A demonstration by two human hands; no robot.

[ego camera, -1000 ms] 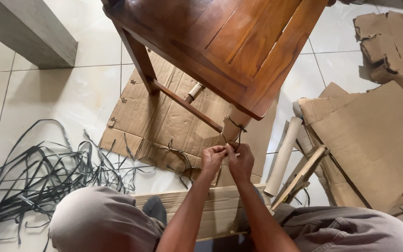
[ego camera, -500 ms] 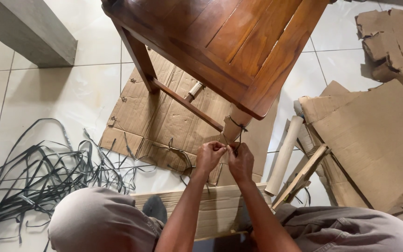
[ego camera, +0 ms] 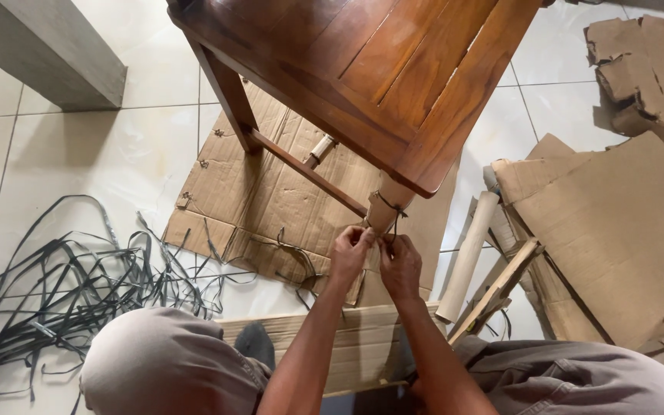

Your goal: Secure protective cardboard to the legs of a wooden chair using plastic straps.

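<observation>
Left hand (ego camera: 350, 254) and right hand (ego camera: 398, 265), fingers pinched shut on the dark cord (ego camera: 390, 209) wrapping the paper-covered chair leg (ego camera: 384, 212) above flattened cardboard (ego camera: 270, 207); working the cord well likely calls for steady tension close to the leg and pulling evenly with both hands.

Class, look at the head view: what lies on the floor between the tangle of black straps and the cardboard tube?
A flattened cardboard sheet under the wooden chair; both hands, left and right, work above it.
</observation>
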